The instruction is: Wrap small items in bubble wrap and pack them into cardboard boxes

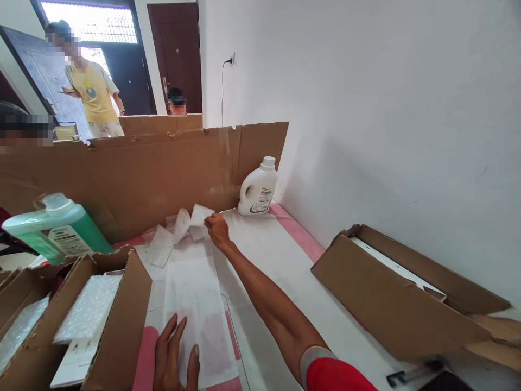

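Observation:
My right hand [218,231] reaches forward across the white-covered table, its fingers closed on the edge of a white packing foam sheet [200,215]. Just left of that sheet are a rolled piece of white foam [181,225] and a flat piece of bubble wrap [161,246]. Low in the view, my left hand [175,358] is open with its fingers apart, above a translucent white sheet [191,293] spread on the table. Nothing shows in the left hand, though its lower part is cut off by the frame.
A cardboard box [130,320] with bubble-wrapped items stands at left, near a green liquid bottle [67,233]. A white jug [258,190] stands by a cardboard partition [163,174]. Another open box [391,298] lies at right. Several people are beyond the partition.

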The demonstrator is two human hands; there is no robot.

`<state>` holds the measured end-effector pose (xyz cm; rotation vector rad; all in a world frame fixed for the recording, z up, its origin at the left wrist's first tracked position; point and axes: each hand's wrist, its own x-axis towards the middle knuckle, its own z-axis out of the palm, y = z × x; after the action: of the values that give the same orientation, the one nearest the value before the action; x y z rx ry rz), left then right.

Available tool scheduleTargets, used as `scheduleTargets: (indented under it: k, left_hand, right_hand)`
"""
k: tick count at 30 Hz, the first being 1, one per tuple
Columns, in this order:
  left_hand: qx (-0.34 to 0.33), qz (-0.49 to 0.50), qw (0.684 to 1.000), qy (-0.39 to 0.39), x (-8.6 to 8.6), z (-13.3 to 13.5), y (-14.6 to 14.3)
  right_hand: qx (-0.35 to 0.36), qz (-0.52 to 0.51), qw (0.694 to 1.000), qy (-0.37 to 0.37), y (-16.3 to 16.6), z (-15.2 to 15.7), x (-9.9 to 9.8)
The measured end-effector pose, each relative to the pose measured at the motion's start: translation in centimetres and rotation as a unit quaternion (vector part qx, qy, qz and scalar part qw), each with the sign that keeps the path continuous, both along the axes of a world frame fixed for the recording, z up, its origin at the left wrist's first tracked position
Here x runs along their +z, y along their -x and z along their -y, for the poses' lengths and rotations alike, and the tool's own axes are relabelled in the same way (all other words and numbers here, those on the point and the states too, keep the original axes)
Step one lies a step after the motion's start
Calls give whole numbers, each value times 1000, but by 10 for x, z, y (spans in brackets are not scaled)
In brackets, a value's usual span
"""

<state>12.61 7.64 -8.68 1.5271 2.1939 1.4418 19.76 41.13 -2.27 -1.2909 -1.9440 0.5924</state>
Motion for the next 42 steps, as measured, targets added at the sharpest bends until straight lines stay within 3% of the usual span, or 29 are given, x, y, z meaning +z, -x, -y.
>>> scheduleTargets:
  k: [4,8,12,17,19,22,26,28,31,35,38,42]
  left_hand:
    - [-46,36,998,-5,14,-21,-2]
    - [-85,56,995,16,18,-25,-10]
    - [-72,80,994,-3,37,-13,-19]
    - [14,-6,996,-91,83,23,-29]
    - [3,-46,992,-121,100,37,-37]
    - [-40,-55,992,-103,116,54,-49]
    - [-127,7,992,-16,120,82,-53]
    - [-180,25,983,4,121,99,-49]
    - [-240,25,970,-9,127,122,-42]
    - [-268,22,963,-13,144,140,-32]
    - [-283,13,959,12,158,144,-23]
    - [-280,-29,959,31,169,140,-11]
  right_hand:
    - [-51,-147,987,-38,-33,-4,42]
    - [-26,-279,960,-22,-69,22,73]
    - [29,-356,933,33,-104,84,89]
    - [106,-441,878,151,-128,189,92]
    - [106,-430,883,155,-131,229,91]
    - [128,-415,883,178,-135,281,88]
    - [199,-408,860,234,-146,328,87]
    - [218,-392,862,236,-157,344,89]
    - [205,-371,882,204,-174,361,95]
    - [202,-329,903,188,-194,376,104]
    - [229,-285,903,224,-201,378,103]
    - [250,-254,891,282,-200,371,85]
